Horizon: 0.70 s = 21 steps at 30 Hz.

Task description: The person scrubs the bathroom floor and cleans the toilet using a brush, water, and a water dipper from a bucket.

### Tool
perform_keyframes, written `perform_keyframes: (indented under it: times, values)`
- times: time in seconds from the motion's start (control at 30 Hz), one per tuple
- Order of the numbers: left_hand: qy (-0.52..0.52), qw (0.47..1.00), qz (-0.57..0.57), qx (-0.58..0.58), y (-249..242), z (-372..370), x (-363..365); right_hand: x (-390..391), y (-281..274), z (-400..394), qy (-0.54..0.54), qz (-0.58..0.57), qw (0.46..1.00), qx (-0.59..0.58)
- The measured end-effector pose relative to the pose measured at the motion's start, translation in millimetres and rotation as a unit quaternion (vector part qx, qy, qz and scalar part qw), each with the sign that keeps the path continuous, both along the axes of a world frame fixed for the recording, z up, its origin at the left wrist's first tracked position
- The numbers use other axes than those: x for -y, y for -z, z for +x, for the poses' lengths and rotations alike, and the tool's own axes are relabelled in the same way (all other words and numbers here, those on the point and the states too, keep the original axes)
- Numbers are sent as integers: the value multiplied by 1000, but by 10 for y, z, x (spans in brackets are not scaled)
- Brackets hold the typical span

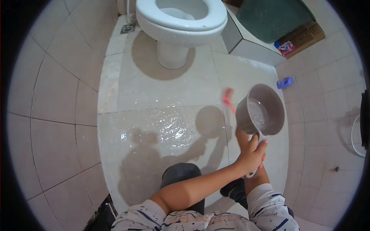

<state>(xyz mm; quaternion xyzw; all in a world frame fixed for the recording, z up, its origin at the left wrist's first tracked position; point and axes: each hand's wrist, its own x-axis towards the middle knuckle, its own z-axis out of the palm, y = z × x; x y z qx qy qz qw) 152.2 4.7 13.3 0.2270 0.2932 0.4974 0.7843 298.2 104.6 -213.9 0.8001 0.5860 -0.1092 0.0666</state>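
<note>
My left hand (pixel 250 157) is closed around the handle of a greyish-brown water dipper (pixel 242 111), the left forearm reaching across my body to the right. The dipper is tilted toward me, and some clear water shows inside it. My right hand (pixel 242 139) is mostly hidden behind the dipper and my left hand, the right forearm passing underneath. From behind the dipper sticks out a red brush (pixel 227 99), blurred; its thin handle runs back toward my right hand, whose grip is largely covered.
A white toilet (pixel 173 54) stands ahead, with a floor drain (pixel 127 29) to its left. The tiled floor (pixel 165 92) is wet and shiny. At the back right, a dark green tub (pixel 273 19) sits on a ledge (pixel 254 51). A purple bottle (pixel 285 82) lies by the right wall.
</note>
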Motion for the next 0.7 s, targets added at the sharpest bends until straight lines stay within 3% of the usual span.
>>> perform_keyframes:
  times: [0.1,0.2,0.27,0.4,0.43,0.5,0.57,0.63,0.7]
  values:
    - [0,1000,-12,-3,-135,-249,116,8,75,-5,46,45,997,-33]
    - [-34,999,-26,-18,-119,-328,143,387,409,-673,-142,81,979,-121]
    - [-84,996,-19,-27,-78,-348,85,691,139,-1399,-313,53,941,-115]
    - [-106,989,-30,-103,-93,-506,67,389,-24,-1641,-446,64,875,-174]
    - [-121,987,-35,-101,-94,-534,100,217,23,-1501,-429,58,887,-160]
    - [-121,989,-33,-81,-121,-581,172,-240,5,-1157,-265,8,962,-67]
    - [-125,989,-34,-77,-117,-601,205,-416,-60,-1060,-167,19,985,-37]
    - [-135,988,-19,-68,-134,-589,226,-336,63,-1201,-165,36,984,-64]
    - [-176,982,-27,-67,-101,-539,282,123,259,-1612,-288,22,951,-113]
